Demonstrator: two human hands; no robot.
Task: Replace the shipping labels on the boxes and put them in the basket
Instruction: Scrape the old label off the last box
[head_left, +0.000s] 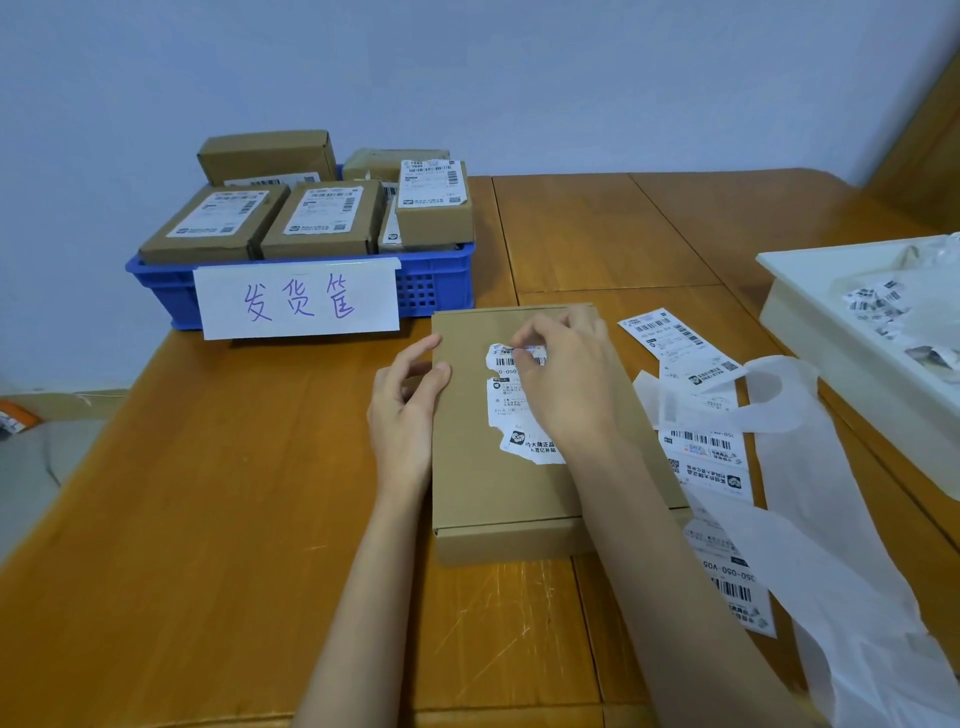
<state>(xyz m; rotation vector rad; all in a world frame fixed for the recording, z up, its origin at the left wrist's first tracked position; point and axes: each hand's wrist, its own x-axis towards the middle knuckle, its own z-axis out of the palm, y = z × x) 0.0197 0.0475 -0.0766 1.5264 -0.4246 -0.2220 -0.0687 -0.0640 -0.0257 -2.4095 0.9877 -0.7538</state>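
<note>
Print on the torn label (511, 400) is too small and ragged to read, and the right hand (563, 371) covers its right side, so how much paper is left there I cannot tell. That hand pinches the label's upper edge between thumb and fingertip, right on the barcode strip. The left hand (408, 402) grips the left edge of the cardboard box (501, 488), fingers curled over the top face. The box lies flat on the wooden tabletop (208, 519), just in front of the blue basket (436, 283).

A white paper sign (297, 300) with handwritten purple characters hangs over the basket's front wall and hides most of it. Inside, several labelled boxes (322, 218) lie packed side by side, with one plain box (267, 156) raised at the back; what sits beneath them is hidden.

Right of the box in hand, a strip of fresh labels (701, 452) runs along the tabletop, partly under translucent backing paper (810, 493) that trails out of frame below. A white tray (789, 306), cut off at the right edge, holds crumpled label scraps (878, 304).
</note>
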